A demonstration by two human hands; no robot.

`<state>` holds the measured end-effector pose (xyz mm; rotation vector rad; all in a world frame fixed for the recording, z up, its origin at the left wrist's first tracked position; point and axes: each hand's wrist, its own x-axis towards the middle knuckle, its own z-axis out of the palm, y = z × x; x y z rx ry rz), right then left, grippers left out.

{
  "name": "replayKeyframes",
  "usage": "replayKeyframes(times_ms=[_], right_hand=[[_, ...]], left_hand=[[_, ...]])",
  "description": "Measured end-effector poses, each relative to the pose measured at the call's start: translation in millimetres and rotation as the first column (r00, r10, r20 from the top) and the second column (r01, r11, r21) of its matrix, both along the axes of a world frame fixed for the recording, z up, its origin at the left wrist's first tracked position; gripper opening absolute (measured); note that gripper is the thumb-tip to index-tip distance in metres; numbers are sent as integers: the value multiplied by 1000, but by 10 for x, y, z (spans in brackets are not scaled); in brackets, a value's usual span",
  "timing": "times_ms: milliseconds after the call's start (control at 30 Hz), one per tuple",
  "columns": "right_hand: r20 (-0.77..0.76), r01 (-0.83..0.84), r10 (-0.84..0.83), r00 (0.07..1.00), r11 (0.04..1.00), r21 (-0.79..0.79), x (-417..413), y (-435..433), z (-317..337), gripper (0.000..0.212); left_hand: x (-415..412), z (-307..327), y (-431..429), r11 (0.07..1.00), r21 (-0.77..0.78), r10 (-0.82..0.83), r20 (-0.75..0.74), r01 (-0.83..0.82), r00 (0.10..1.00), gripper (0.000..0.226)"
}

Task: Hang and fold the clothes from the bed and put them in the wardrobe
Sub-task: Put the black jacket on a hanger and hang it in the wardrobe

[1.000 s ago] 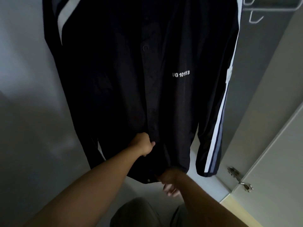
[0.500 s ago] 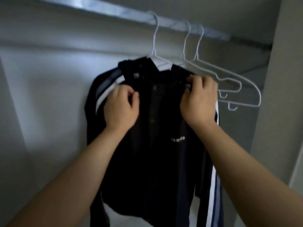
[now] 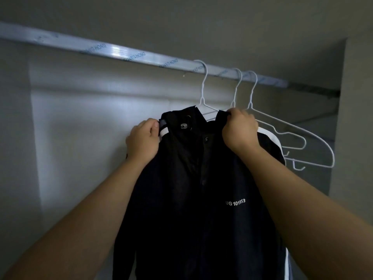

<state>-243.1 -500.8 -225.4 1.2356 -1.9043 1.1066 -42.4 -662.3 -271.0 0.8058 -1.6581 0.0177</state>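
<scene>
A black jacket (image 3: 193, 199) with white sleeve stripes and small white chest lettering hangs on a white wire hanger (image 3: 203, 91) from the wardrobe rail (image 3: 121, 52). My left hand (image 3: 142, 141) grips the jacket's left shoulder by the white stripe. My right hand (image 3: 239, 129) pinches the right side of the collar. The jacket's front is snapped closed. Its lower part runs out of view below.
Two bare white wire hangers (image 3: 292, 136) hang on the rail just right of the jacket. The wardrobe's back wall (image 3: 90, 138) is pale, and its right side panel (image 3: 357, 118) stands close. The rail left of the jacket holds nothing.
Both hands went from the jacket's bottom hem up to its shoulders, then spread outward: left to the shoulder stripe, right to the collar. My view tilted up to the rail.
</scene>
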Motion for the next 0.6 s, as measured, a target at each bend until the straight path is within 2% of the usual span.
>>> replayKeyframes(times_ms=[233,333,433,600], right_hand=[[-107,-156,149,983,986,-59,136,-262,173,30],[-124,-145,134,983,985,-90,118,-255,181,33],[-121,-98,86,989,990,-103,67,-248,207,39],[-48,-86,82,995,992,-95,-81,-282,155,35]], left_hand=[[0,-10,19,994,64,-87,-25,88,996,29],[67,43,-25,973,86,-212,-58,216,976,33],[211,148,-151,937,170,-285,-131,305,949,39],[412,43,-409,877,331,-321,-133,347,938,36]])
